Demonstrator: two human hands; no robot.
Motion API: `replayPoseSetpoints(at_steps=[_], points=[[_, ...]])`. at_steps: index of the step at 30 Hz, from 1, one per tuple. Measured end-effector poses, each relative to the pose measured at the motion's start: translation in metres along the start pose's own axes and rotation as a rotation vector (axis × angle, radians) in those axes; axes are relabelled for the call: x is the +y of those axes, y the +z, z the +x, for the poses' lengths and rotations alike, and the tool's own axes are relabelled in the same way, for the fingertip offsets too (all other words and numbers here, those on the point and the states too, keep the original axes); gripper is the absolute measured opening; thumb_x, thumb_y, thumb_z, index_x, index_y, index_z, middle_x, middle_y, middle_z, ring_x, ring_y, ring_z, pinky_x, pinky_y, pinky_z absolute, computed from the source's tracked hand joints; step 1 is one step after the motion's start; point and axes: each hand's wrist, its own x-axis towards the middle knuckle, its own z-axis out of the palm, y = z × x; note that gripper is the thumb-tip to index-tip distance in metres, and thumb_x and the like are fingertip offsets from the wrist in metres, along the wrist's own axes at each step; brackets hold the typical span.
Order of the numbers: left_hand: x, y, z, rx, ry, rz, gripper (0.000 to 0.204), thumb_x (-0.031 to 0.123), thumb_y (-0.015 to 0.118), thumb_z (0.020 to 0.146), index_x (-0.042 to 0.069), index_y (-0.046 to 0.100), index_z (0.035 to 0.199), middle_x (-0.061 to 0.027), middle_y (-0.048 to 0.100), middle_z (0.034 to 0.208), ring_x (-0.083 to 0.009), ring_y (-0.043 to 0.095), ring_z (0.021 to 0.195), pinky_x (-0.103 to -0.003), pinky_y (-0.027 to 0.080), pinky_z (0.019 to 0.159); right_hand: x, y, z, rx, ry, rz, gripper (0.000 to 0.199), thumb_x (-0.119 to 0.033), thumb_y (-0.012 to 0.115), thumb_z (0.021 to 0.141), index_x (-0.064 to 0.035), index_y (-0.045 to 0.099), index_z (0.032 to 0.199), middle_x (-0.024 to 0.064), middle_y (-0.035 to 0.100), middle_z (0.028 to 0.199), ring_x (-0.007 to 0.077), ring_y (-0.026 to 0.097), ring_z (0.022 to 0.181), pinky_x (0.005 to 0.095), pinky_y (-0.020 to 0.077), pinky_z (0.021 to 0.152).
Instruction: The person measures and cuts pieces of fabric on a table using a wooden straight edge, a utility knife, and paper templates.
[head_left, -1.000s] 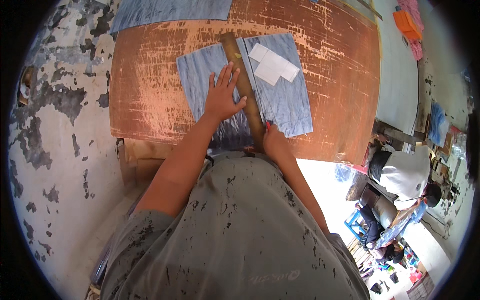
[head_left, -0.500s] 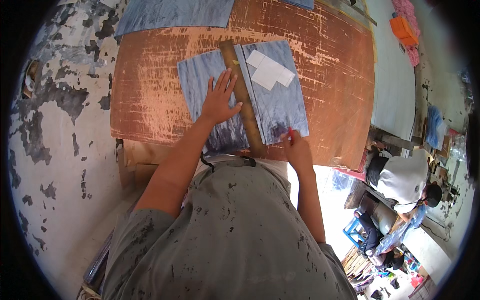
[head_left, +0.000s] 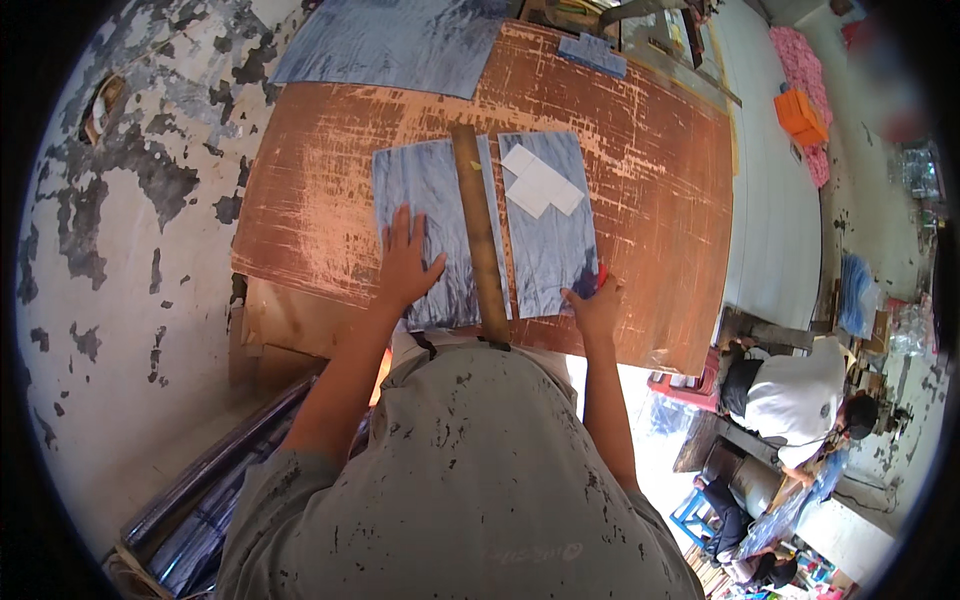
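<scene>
Two marbled blue-grey sheets [head_left: 550, 250] lie apart, a brown straightedge [head_left: 481, 240] on the left one. The left hand [head_left: 402, 265] spreads open there, gripping nothing; the right hand [head_left: 597, 303], curled round a red tool [head_left: 602, 275], meets the other's near-right corner. Separation seems underway; shifting calls for an even pinch.

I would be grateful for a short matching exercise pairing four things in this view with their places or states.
1. Brown strip
2. White template
3. Orange object
4. Right hand

A. Beside pink material
B. Holding a red tool
C. Lying on the right-hand blue-grey piece
D. Lying lengthwise on the left-hand blue-grey piece

Pairs: 1-D, 2-C, 3-A, 4-B
</scene>
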Motion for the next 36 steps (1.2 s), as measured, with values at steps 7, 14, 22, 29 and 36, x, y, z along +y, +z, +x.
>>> replayPoseSetpoints(at_steps=[7, 14, 22, 29, 36], points=[[-0.022, -0.017, -0.050, 0.097, -0.225, 0.052, 0.094, 0.046, 0.071, 0.095, -0.003, 0.032, 0.165, -0.0320, 0.023, 0.171, -0.0496, 0.022, 0.160, -0.062, 0.018, 0.129, 0.032, -0.011, 0.040, -0.149, 0.047, -0.099, 0.085, -0.046, 0.105, 0.057, 0.0013, 0.067, 0.118, 0.0204, 0.073, 0.100, 0.0398, 0.072, 0.095, 0.0468, 0.0572, 0.083], [-0.021, -0.017, -0.046, -0.012, -0.255, -0.037, 0.097, 0.048, 0.073, 0.094, -0.005, 0.031, 0.164, -0.0263, 0.027, 0.173, -0.0417, 0.023, 0.162, -0.061, 0.017, 0.130, 0.108, -0.018, 0.080, -0.185, 0.013, 0.100, 0.077, -0.045, 0.103, 0.065, 0.0001, 0.068, 0.116, 0.0124, 0.073, 0.097, 0.0278, 0.071, 0.088, 0.0418, 0.0558, 0.077], [-0.017, -0.012, -0.044, 0.008, -0.261, -0.059, 0.095, 0.050, 0.074, 0.095, -0.005, 0.036, 0.162, -0.0277, 0.026, 0.173, -0.0432, 0.024, 0.161, -0.058, 0.017, 0.131, 0.147, -0.138, 0.084, 0.037, 0.060, -0.102, 0.057, -0.034, 0.099, 0.073, -0.0010, 0.069, 0.108, 0.0101, 0.074, 0.091, 0.0246, 0.070, 0.083, 0.0406, 0.0544, 0.077], [-0.007, -0.009, -0.043, 0.028, -0.254, -0.080, 0.094, 0.052, 0.076, 0.094, -0.006, 0.041, 0.160, -0.0318, 0.028, 0.171, -0.0463, 0.025, 0.160, -0.059, 0.017, 0.131, 0.219, -0.142, 0.085, 0.309, -0.065, -0.330, 0.063, -0.039, 0.095, 0.079, -0.0030, 0.073, 0.125, 0.0182, 0.074, 0.115, 0.0364, 0.073, 0.106, 0.0459, 0.0569, 0.094], [0.002, -0.005, -0.032, 0.019, -0.228, -0.073, 0.092, 0.052, 0.075, 0.095, -0.005, 0.041, 0.160, -0.0317, 0.031, 0.169, -0.0470, 0.026, 0.159, -0.059, 0.019, 0.130, 0.081, -0.066, 0.105, 0.207, -0.233, -0.101, 0.063, -0.034, 0.090, 0.084, -0.0098, 0.066, 0.137, 0.0129, 0.063, 0.141, 0.0392, 0.067, 0.121, 0.0488, 0.0554, 0.099]])
